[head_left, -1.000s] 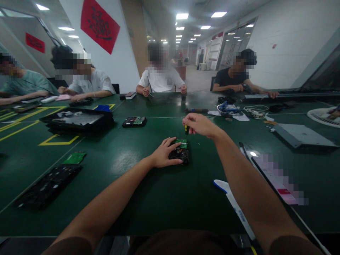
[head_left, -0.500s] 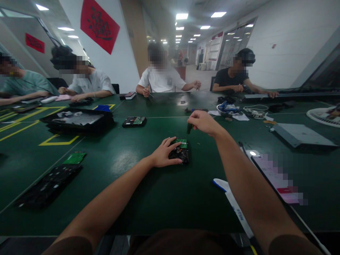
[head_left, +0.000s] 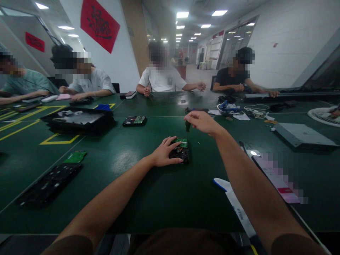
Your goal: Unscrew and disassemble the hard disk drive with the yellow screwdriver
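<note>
My left hand (head_left: 164, 153) lies flat with fingers spread on the left side of a small black hard drive (head_left: 180, 153) with a green circuit board (head_left: 182, 142) facing up. My right hand (head_left: 203, 122) hovers just above and behind the drive, fingers pinched round a short screwdriver (head_left: 187, 126) that points down at the board's far edge. Both sit on the dark green table (head_left: 148, 191).
A second drive (head_left: 134, 121) lies further back. A black tray (head_left: 77, 119) and a dark panel (head_left: 47, 186) with a green board (head_left: 75, 157) are at the left. A phone (head_left: 276, 177) and a white-blue tool (head_left: 233, 202) are at the right. Several people sit around the far side.
My right hand has lifted slightly and shifted right with the screwdriver. My left hand stays on the drive. The person opposite has stretched an arm out to the right.
</note>
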`<state>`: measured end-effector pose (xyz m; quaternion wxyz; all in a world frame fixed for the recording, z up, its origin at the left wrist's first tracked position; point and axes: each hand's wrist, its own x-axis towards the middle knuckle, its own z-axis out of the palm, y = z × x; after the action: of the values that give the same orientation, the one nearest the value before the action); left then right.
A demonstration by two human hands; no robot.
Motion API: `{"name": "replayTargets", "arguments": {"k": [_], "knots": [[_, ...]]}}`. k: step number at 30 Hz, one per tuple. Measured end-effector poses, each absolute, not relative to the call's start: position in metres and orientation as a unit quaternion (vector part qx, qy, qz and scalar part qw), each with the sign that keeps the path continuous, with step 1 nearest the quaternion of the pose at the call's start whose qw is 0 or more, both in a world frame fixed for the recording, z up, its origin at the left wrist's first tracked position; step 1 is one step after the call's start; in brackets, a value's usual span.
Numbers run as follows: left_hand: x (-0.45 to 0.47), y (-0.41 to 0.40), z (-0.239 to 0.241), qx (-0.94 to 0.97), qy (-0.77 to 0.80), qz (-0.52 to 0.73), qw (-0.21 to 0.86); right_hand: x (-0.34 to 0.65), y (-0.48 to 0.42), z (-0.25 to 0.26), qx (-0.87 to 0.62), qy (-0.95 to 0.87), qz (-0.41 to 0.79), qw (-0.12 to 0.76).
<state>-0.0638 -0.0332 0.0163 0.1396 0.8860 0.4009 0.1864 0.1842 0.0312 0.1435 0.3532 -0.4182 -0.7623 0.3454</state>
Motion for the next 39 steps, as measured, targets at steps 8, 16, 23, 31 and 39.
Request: {"name": "replayTargets", "arguments": {"k": [8,16,23,31,39], "knots": [[-0.064,-0.033,0.017,0.883,0.404,0.186,0.149,0.183,0.037,0.141,-0.476,-0.766,0.219,0.373],[-0.063,-0.031,0.015,0.885,0.401,0.190,0.142,0.186,0.017,0.127,-0.453,-0.775,0.154,0.413],[-0.062,-0.033,0.017,0.885,0.400,0.193,0.140,0.186,0.003,0.103,-0.409,-0.801,0.046,0.435],[-0.060,-0.037,0.021,0.886,0.399,0.206,0.115,0.186,0.006,0.082,-0.403,-0.783,0.061,0.469],[-0.059,-0.042,0.028,0.888,0.397,0.204,0.110,0.186,0.004,0.090,-0.389,-0.808,0.049,0.439]]}}
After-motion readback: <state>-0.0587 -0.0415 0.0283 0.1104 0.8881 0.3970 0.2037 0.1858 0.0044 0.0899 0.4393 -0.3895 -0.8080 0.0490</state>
